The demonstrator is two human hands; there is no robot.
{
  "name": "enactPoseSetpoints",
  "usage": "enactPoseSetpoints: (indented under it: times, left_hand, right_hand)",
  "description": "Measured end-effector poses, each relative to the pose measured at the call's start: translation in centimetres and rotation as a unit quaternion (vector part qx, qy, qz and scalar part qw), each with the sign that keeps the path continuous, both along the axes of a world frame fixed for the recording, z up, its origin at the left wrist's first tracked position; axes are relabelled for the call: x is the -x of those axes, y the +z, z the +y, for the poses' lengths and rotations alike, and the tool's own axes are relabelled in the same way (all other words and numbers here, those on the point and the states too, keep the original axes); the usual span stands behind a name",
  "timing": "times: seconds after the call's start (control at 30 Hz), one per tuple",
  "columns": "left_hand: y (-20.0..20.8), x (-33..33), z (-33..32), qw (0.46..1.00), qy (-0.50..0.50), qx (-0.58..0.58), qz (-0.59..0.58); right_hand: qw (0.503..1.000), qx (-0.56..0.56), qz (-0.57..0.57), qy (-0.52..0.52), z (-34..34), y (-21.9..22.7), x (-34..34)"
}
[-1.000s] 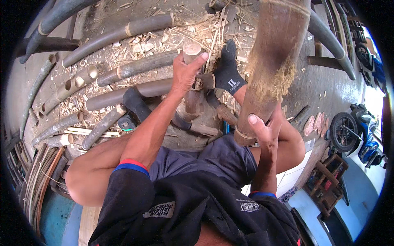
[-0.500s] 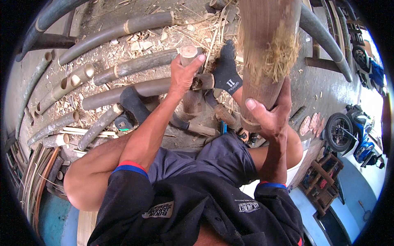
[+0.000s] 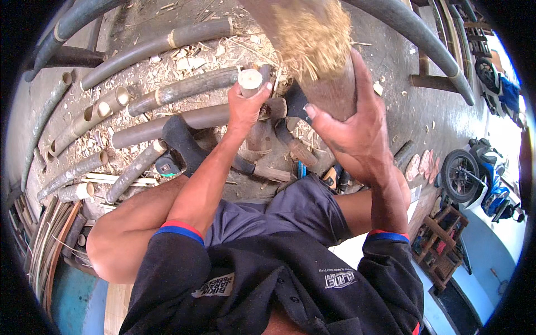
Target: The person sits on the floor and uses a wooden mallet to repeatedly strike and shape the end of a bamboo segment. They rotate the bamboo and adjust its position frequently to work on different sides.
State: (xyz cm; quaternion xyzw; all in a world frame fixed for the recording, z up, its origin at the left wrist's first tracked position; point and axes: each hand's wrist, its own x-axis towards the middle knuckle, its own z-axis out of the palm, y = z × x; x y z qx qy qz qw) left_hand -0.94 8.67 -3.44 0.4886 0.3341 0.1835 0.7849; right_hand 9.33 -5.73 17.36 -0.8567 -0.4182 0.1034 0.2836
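Bamboo piece [image 3: 332,92], partly hiding one sock [image 3: 295,102], clasped by right hand [image 3: 360,125], fingers spread; wooden rod [image 3: 250,80] encircled by fingers of left hand [image 3: 244,110]; poles [image 3: 152,49] strewn toward ten o'clock.

Set on the left chest of a black buttoned shirt [image 3: 248,258]: one pale rectangular patch [image 3: 215,286], lying aslant, filled with stacked lines of bold dark block capitals. Set on the right chest, across the button placket [image 3: 296,298]: one whitish logo [image 3: 339,280], composed of bold block capitals with light outlining; accompanied by finer pale print [image 3: 362,276], too small to read.
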Motion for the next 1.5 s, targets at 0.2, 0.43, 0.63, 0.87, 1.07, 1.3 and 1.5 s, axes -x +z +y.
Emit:
enactPoseSetpoints:
  times: [0.2, 0.43, 0.63, 0.87, 1.07, 1.3, 1.5]
  left_hand:
    - [-0.1, 0.2, 0.0, 0.995, 0.001, -0.090, -0.052]
    - [-1.5, 0.6, 0.9, 0.999, -0.016, -0.037, -0.011]
    - [1.4, -0.1, 1.7, 0.999, -0.030, 0.011, 0.009]
    - [0.1, 0.2, 1.1, 0.999, -0.014, 0.040, -0.022]
    - [-1.3, 0.1, 1.6, 0.996, -0.067, 0.052, -0.029]
    - [-1.0, 0.9, -0.4, 0.995, -0.073, -0.049, -0.051]
    - [0.4, 1.8, -0.9, 0.982, -0.124, -0.113, -0.090]
  right_hand:
    - [0.981, 0.182, -0.014, 0.060, -1.6, 0.3, 0.2]
    - [0.989, -0.108, 0.092, -0.043, -0.4, 2.9, 1.3]
    - [0.987, -0.062, 0.134, -0.061, -1.8, 2.7, 2.1]
    - [0.982, -0.067, 0.157, -0.080, -1.6, 2.0, 2.2]
    - [0.988, 0.109, 0.093, -0.052, -0.5, -0.4, 1.7]
    - [0.997, 0.037, 0.066, -0.004, -0.2, 0.9, 2.4]
    - [0.979, 0.183, 0.088, -0.003, -3.3, 0.1, 4.2]
